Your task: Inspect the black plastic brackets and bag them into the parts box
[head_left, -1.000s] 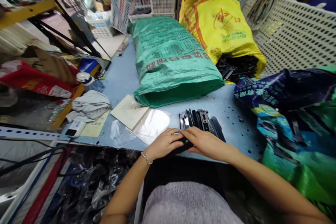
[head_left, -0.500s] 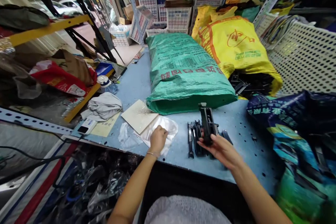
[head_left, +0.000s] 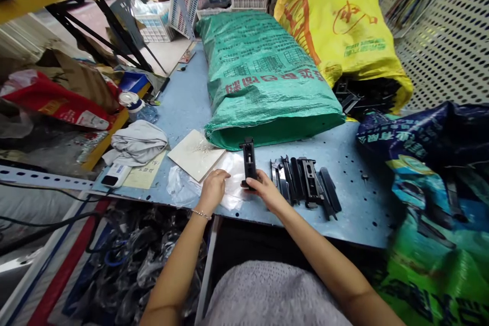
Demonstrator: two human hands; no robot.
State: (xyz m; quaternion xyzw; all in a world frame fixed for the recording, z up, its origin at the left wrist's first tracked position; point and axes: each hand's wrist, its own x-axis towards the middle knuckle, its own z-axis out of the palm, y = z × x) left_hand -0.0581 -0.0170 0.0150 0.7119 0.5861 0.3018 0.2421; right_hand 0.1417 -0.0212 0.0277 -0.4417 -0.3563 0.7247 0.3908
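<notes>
My right hand (head_left: pixel 263 188) grips the lower end of a black part (head_left: pixel 249 160), which stands upright above the clear plastic bag (head_left: pixel 234 175). To its left my left hand (head_left: pixel 214 188) has its fingers pressed together over the bag's edge; whatever is between the fingertips is too small to make out. Several black parts (head_left: pixel 309 181) lie side by side on the blue table (head_left: pixel 355 188), right of my right hand. A pale square board (head_left: pixel 194 155) with tiny bits on it lies behind my left hand.
A green sack (head_left: pixel 267 76) lies across the back of the table, its mouth facing me. Beyond it is a yellow sack (head_left: pixel 351 25); a dark blue and green sack (head_left: pixel 424 163) is at the right. A grey cloth (head_left: pixel 137 140) and a white device (head_left: pixel 116 175) lie left.
My right hand has moved left with a black part, away from the row and close to my left hand. The view has tipped downward.
</notes>
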